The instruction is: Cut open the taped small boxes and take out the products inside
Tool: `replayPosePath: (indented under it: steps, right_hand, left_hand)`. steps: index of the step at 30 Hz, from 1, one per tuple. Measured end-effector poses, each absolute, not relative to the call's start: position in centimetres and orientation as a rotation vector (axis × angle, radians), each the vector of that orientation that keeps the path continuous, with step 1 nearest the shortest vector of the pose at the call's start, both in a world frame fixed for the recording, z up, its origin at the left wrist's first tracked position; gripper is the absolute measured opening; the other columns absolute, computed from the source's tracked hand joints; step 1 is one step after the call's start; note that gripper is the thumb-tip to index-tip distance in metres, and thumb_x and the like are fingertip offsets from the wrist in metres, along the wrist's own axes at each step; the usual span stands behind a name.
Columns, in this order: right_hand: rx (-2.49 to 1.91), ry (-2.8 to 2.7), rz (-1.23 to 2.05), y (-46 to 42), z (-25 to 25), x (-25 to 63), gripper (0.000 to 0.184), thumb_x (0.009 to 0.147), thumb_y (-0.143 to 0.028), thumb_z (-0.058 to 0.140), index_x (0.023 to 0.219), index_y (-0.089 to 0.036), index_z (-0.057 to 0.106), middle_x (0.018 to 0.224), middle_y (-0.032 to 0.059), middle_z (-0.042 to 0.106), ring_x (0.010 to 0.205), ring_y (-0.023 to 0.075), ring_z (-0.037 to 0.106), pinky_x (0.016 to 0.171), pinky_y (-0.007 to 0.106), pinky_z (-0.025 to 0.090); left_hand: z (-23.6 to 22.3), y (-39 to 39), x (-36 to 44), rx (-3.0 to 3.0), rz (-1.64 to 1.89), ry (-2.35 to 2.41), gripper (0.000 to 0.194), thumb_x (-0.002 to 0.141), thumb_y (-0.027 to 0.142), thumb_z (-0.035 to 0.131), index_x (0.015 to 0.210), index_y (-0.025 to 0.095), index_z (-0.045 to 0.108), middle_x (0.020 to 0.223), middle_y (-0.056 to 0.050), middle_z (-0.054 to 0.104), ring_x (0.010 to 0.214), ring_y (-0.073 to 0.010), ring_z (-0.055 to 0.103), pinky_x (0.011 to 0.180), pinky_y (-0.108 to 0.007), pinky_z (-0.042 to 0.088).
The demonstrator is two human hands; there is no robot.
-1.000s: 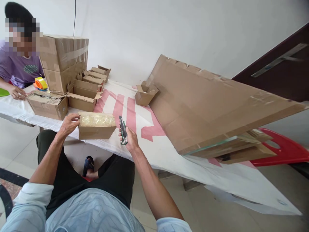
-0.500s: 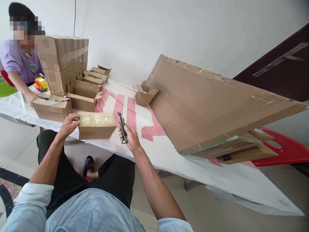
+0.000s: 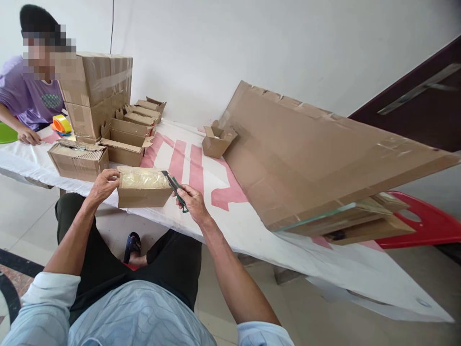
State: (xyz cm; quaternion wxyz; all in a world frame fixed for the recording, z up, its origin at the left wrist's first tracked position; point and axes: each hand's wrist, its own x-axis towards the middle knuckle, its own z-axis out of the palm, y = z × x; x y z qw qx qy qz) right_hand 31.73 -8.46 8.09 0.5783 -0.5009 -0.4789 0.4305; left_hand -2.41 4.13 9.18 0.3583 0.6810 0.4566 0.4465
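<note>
A small cardboard box [image 3: 144, 197] with shiny clear tape across its top sits at the table's front edge. My left hand [image 3: 104, 185] grips the box at its left end, with thumb and fingers closed on the corner. In my right hand [image 3: 190, 199] is a box cutter [image 3: 175, 188] with a green-edged handle, the fingers wrapped round it. Its blade end lies over the top right corner of the box; whether it touches the tape I cannot tell.
Left of my box stands another box [image 3: 78, 161]. Behind are open boxes [image 3: 124, 153], a tall stack [image 3: 97, 91] and tape rolls [image 3: 62, 125]. A large cardboard sheet [image 3: 306, 158] leans at right by a small open box [image 3: 217, 140]. A co-worker [image 3: 39, 96] sits far left.
My right hand has tilted the box cutter leftward, bringing its blade end over the box's right corner. The co-worker's hand has left the neighbouring box and now rests on the table.
</note>
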Motion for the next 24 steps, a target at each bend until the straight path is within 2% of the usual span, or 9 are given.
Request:
replayPosePath:
  steps: [5,12,17,24]
  right_hand:
    - [-1.214,-1.205,1.004,-8.4,8.7,31.8,0.046,0.079,-0.065,0.095,0.097,-0.024,0.085,0.083,0.0022,0.081,0.059,0.0136,0.062,0.047,0.026,0.049]
    - [-1.218,-1.375,0.994,-8.2,8.8,32.3,0.04,0.087,-0.06,0.087,0.101,-0.022,0.088,0.083,0.0032,0.08,0.058,0.0123,0.058,0.048,0.025,0.045]
    - [-1.257,-1.484,1.004,-8.0,8.8,32.4,0.047,0.088,-0.057,0.083,0.116,-0.02,0.09,0.088,0.0031,0.08,0.062,0.0126,0.059,0.053,0.026,0.046]
    - [-1.296,-1.576,0.998,-7.9,8.5,32.5,0.051,0.091,-0.057,0.077,0.122,-0.019,0.09,0.092,0.0039,0.078,0.066,0.0137,0.06,0.058,0.028,0.049]
  left_hand:
    - [9.2,4.2,-2.4,1.748,1.148,1.181,0.025,0.068,0.034,0.074,0.088,0.023,0.085,0.125,-0.008,0.081,0.106,-0.0262,0.074,0.105,-0.042,0.064]
    - [9.1,4.2,-2.5,1.754,1.146,1.165,0.025,0.07,0.034,0.075,0.09,0.021,0.085,0.128,-0.01,0.08,0.107,-0.0262,0.074,0.105,-0.042,0.064]
    - [8.7,4.3,-2.7,1.777,1.14,1.169,0.027,0.073,0.034,0.073,0.094,0.022,0.085,0.13,-0.01,0.08,0.106,-0.026,0.074,0.104,-0.043,0.064]
    - [8.2,4.5,-2.9,1.807,1.139,1.168,0.027,0.078,0.033,0.073,0.099,0.022,0.086,0.131,-0.009,0.081,0.105,-0.0259,0.074,0.099,-0.042,0.066]
